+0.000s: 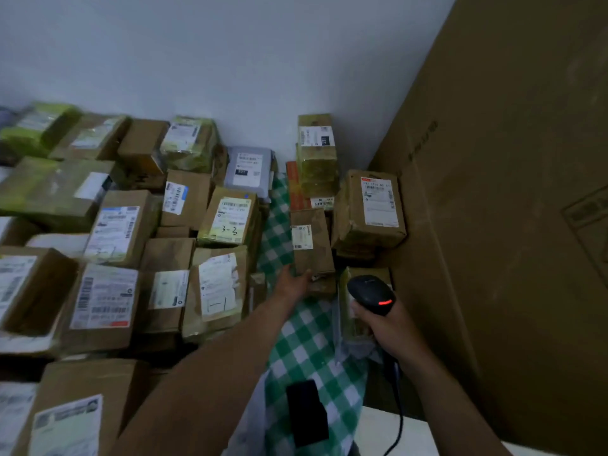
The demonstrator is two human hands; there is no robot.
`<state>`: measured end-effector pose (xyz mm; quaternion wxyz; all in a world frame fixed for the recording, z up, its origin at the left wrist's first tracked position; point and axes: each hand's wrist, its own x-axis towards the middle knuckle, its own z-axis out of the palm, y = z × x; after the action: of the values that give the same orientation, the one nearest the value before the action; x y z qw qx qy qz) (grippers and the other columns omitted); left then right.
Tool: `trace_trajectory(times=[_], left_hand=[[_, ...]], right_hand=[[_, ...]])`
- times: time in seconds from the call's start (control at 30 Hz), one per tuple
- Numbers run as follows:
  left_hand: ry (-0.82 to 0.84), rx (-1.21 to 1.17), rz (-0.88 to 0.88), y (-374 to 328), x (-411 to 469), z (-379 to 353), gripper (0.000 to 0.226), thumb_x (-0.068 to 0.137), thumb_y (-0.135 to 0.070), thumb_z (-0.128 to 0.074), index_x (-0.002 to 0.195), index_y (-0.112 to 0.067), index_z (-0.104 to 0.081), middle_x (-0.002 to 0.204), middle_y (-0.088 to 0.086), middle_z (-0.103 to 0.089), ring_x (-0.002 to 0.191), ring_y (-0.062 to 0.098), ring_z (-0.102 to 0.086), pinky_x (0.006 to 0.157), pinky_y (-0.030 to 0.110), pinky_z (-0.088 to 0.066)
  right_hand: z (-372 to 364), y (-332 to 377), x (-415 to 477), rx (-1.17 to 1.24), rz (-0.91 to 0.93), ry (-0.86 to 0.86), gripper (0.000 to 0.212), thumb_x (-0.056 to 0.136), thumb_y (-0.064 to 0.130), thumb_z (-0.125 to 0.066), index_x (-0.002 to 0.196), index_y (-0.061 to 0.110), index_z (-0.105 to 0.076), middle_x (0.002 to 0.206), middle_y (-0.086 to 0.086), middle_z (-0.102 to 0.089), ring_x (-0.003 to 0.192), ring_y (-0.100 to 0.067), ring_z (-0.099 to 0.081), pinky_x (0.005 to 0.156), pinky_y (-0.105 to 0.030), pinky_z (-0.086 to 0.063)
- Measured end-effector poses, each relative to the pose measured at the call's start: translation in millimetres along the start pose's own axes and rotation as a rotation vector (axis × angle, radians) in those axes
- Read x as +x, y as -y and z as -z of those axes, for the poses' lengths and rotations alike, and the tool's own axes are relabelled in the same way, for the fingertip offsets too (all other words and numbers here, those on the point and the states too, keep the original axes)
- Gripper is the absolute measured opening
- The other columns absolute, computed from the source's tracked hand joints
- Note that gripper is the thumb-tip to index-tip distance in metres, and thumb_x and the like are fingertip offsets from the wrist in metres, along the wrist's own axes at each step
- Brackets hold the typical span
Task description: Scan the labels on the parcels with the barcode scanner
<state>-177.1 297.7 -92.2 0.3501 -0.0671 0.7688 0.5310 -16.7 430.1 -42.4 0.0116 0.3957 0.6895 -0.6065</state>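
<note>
**A:** A pale wall (230, 60) is meeting a huge cardboard carton (510, 225) in the corner, and a green checked cloth (296, 343) is running between the heaps of parcels (112, 232). Where is the one being worked?

**B:** The small brown parcel (314, 255) is lying at the cloth's far right side, in front of the stack (368, 205) by the carton. The left hand (292, 284) is gripping its near end, thumb over the top.

**A:** How is it going to handle?

**B:** I'm judging it light and fairly stiff. It is plain cardboard, a bit crumpled at the near corner, so one hand is probably managing. Holding it by the end is keeping the label (302, 236) uncovered.

**A:** Which way is it pointing?

**B:** Its long axis is running away from the person toward the wall, with the white label facing up on the left of the top face.

**A:** And the scanner?

**B:** The right hand (391, 327) is wrapping round the handle of the barcode scanner (370, 292), just beside the parcel's near end. The head is aiming forward, a red light is glowing and the cable is trailing down.
</note>
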Motion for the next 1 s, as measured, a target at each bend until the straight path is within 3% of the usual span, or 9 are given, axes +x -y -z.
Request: trace_trajectory(times=[0.1, 0.17, 0.23, 0.43, 0.57, 0.67, 0.7, 0.83, 1.0], left_hand=[[0.0, -0.14, 0.112, 5, 21, -3, 0.069, 0.098, -0.036, -0.068, 0.155, -0.01, -0.039, 0.15, 0.014, -0.053, 0.126, 0.031, -0.057, 0.099, 0.037, -0.049], [-0.041, -0.231, 0.128, 8, 28, -5, 0.064, 0.097, -0.027, -0.07, 0.153, -0.011, -0.043, 0.145, 0.015, -0.057, 0.106, 0.024, -0.061, 0.082, 0.03, -0.05], [-0.101, -0.298, 0.126, 10, 31, -5, 0.054, 0.097, -0.022, -0.069, 0.147, -0.014, -0.049, 0.14, 0.012, -0.06, 0.091, 0.016, -0.059, 0.07, 0.025, -0.049], [-0.18, -0.367, -0.025, 22, -15, 11, 0.036, 0.097, -0.022, -0.07, 0.126, -0.034, -0.054, 0.133, 0.001, -0.061, 0.116, 0.019, -0.062, 0.103, 0.045, -0.054], [-0.176, -0.235, -0.162, 31, -64, 44, 0.031, 0.098, -0.029, -0.069, 0.128, -0.032, -0.062, 0.123, -0.01, -0.066, 0.111, 0.008, -0.065, 0.099, 0.038, -0.056], [-0.182, -0.198, -0.222, 31, -98, 73, 0.029, 0.098, -0.025, -0.068, 0.124, -0.035, -0.06, 0.113, -0.017, -0.065, 0.1, -0.002, -0.063, 0.079, 0.016, -0.052], [-0.183, -0.201, -0.228, 30, -106, 83, 0.028, 0.098, -0.025, -0.069, 0.12, -0.038, -0.059, 0.112, -0.018, -0.065, 0.097, -0.002, -0.064, 0.075, 0.015, -0.051], [-0.145, -0.196, -0.259, 32, -129, 117, 0.027, 0.093, -0.03, -0.074, 0.114, -0.043, -0.065, 0.117, -0.008, -0.071, 0.101, 0.011, -0.072, 0.083, 0.035, -0.061], [-0.024, -0.266, -0.302, 27, -147, 133, 0.025, 0.094, -0.02, -0.072, 0.116, -0.032, -0.072, 0.115, -0.003, -0.075, 0.102, 0.012, -0.074, 0.084, 0.035, -0.063]], right_hand=[[-2, 2, 6, -0.027, 0.004, -0.025, 0.056, 0.086, 0.022, -0.084, 0.136, 0.018, -0.058, 0.124, -0.004, -0.069, 0.116, -0.024, -0.064, 0.088, -0.033, -0.05], [-3, 0, 8, -0.032, -0.001, -0.03, 0.055, 0.086, 0.022, -0.084, 0.134, 0.018, -0.058, 0.121, -0.003, -0.069, 0.113, -0.023, -0.065, 0.08, -0.029, -0.048], [-3, -4, 13, -0.032, -0.022, -0.03, 0.057, 0.084, 0.024, -0.086, 0.134, 0.018, -0.058, 0.121, -0.004, -0.069, 0.112, -0.024, -0.065, 0.083, -0.032, -0.049], [-13, 8, 25, -0.041, -0.015, -0.041, 0.083, 0.064, 0.06, -0.088, 0.135, 0.028, -0.058, 0.117, 0.001, -0.07, 0.106, -0.022, -0.066, 0.095, -0.046, -0.055], [-26, 28, 19, -0.028, 0.051, -0.061, 0.06, 0.081, 0.043, -0.085, 0.133, 0.035, -0.054, 0.12, -0.002, -0.069, 0.11, -0.029, -0.067, 0.1, -0.054, -0.055], [-40, 48, 7, 0.008, 0.141, -0.105, 0.058, 0.085, 0.036, -0.084, 0.13, 0.041, -0.048, 0.12, 0.005, -0.067, 0.103, -0.021, -0.069, 0.094, -0.048, -0.057], [-44, 53, 3, 0.038, 0.163, -0.107, 0.058, 0.086, 0.033, -0.083, 0.13, 0.042, -0.048, 0.12, 0.01, -0.066, 0.099, -0.015, -0.069, 0.091, -0.045, -0.058], [-54, 69, -14, 0.087, 0.245, -0.086, 0.062, 0.085, 0.035, -0.084, 0.135, 0.043, -0.049, 0.119, 0.024, -0.063, 0.108, -0.006, -0.065, 0.098, -0.041, -0.053], [-57, 77, -31, 0.168, 0.275, -0.039, 0.092, 0.062, 0.063, -0.085, 0.142, 0.032, -0.052, 0.127, -0.001, -0.071, 0.115, -0.016, -0.069, 0.1, -0.044, -0.054]])
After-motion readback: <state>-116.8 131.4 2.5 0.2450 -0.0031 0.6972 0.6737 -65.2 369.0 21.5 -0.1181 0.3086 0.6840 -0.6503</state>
